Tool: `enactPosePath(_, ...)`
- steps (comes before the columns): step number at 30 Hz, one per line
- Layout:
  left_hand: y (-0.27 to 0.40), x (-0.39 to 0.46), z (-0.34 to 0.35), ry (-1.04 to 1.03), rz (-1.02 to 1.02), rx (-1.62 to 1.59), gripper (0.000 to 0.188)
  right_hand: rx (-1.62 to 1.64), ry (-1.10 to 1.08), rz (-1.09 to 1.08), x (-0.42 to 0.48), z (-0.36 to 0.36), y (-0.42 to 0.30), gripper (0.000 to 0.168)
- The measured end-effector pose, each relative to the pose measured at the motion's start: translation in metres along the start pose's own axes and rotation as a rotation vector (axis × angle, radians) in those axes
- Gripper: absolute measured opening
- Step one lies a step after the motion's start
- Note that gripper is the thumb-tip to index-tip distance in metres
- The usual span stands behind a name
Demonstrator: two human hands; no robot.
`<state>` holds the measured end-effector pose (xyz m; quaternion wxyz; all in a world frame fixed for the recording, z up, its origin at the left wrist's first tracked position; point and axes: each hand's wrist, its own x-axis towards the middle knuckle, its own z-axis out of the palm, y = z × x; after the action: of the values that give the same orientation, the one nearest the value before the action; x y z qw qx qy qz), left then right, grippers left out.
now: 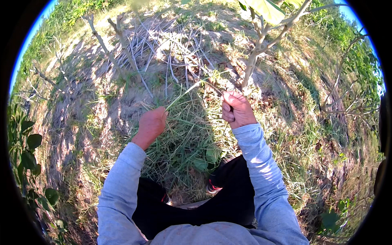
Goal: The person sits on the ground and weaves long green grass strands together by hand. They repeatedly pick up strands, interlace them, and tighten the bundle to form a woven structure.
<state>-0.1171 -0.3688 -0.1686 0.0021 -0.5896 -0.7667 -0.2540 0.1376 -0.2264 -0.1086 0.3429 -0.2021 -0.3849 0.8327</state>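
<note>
My left hand (153, 125) is closed around the lower end of a bundle of green grass stems (184, 94). The stems slant up and to the right in front of me. My right hand (239, 110) pinches a thin brownish strand (215, 88) between thumb and fingers. Strand and stems meet at a bend above and between the hands; whether they are knotted there is too small to tell. Below both hands, a heap of cut green grass (180, 144) lies on the ground between my legs, with broad leaves (203, 162) at its near right side.
A pile of bare cut branches (171, 46) lies on the ground ahead. Two pruned stems (105, 49) rise at the left, and a forked tree trunk (252, 58) stands ahead right. Bare branches (343, 110) reach in from the right; leafy twigs (29, 153) hang at the left edge.
</note>
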Motion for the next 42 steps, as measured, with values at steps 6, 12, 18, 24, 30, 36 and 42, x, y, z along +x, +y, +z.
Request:
enactPosePath(6, -0.002, 0.008, -0.009, 0.075, 0.001, 0.098, 0.02, -0.369, -0.032, 0.134, -0.004, 0.023, 0.027, 0.02)
enactPosePath(12, -0.002, -0.003, -0.008, 0.01, 0.051, 0.128, 0.019, -0.464, 0.06, -0.205, -0.004, 0.031, 0.028, 0.028)
enactPosePath(18, -0.006, -0.008, -0.005, -0.08, 0.077, 0.138, 0.02, -0.413, 0.229, -0.467, -0.001, 0.023, 0.014, 0.028)
enactPosePath(24, -0.002, -0.008, -0.001, -0.117, 0.123, 0.17, 0.016, -0.158, 0.054, -0.377, -0.002, 0.028, 0.008, 0.027)
enactPosePath(30, -0.012, -0.005, -0.001, -0.094, 0.178, 0.132, 0.012, -0.084, 0.117, -0.267, -0.003, 0.01, 0.001, 0.033)
enactPosePath(36, -0.054, -0.01, -0.002, -0.126, 0.025, 0.347, 0.012, 0.12, 0.298, -0.44, -0.004, -0.017, -0.039, 0.03)
enactPosePath(42, -0.094, -0.008, -0.021, 0.16, -0.159, 0.328, 0.018, -0.1, 0.404, -0.357, -0.015, -0.04, -0.037, 0.023)
